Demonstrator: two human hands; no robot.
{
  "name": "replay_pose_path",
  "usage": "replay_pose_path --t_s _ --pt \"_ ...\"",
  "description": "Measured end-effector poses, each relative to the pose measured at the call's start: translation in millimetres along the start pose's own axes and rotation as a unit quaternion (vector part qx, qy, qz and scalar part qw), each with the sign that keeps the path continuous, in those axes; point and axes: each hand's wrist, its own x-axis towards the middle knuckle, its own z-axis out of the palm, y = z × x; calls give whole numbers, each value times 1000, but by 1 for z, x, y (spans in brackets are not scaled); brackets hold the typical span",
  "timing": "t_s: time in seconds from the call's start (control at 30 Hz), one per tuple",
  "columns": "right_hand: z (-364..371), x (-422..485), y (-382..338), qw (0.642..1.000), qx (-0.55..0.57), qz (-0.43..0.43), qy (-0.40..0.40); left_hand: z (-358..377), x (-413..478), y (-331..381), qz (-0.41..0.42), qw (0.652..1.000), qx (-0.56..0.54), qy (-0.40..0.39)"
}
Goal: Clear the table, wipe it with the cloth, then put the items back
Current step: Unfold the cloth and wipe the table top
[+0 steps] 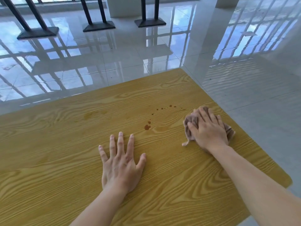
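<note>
A yellow wood-grain table (65, 152) fills the lower part of the head view. A crumpled brownish-pink cloth (191, 121) lies near the table's right edge, and my right hand (207, 129) presses down on it with fingers spread over the top. My left hand (121, 162) rests flat on the bare table, fingers straight and splayed. A trail of dark brown drops (147, 127) runs from just beyond my left hand's fingertips up and right toward the cloth. A faint pale smear (91, 114) marks the wood further left.
Shiny tiled floor (114, 62) lies beyond the table's far and right edges. Black metal table legs on flat bases (38, 32) stand at the back left and centre. A white pillar (123, 7) rises at the back.
</note>
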Motion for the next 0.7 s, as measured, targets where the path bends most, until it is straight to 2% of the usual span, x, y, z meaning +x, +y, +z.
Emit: replay_pose_path --t_s 0.07,0.13,0.27,0.33,0.37,0.43,0.53,0.6,0.7 --pt "-1 25 -18 997 26 70 -6 0 1 0 3 1000 -3 -5" --pt "-1 31 -38 997 29 70 -18 -1 0 1 4 1000 -4 -8" --pt "3 -23 -35 989 10 -148 -12 -5 6 -4 9 1000 -14 -21" --pt "3 -38 -11 983 -5 -185 -15 -10 22 -10 8 999 -30 -16" --pt "1 -31 -1 985 -8 -170 -13 -12 32 -14 3 999 -28 -16" --pt "-3 -6 6 997 6 -82 -7 -13 45 -19 -10 1000 -5 -21" --pt "-4 42 -11 999 18 29 6 -9 49 -19 -14 1000 7 -8" --pt "-5 62 -28 999 23 36 -4 -8 48 -19 -12 1000 8 -7" --pt "-5 62 -38 1000 22 -5 -18 -9 49 -19 -15 1000 12 -12"
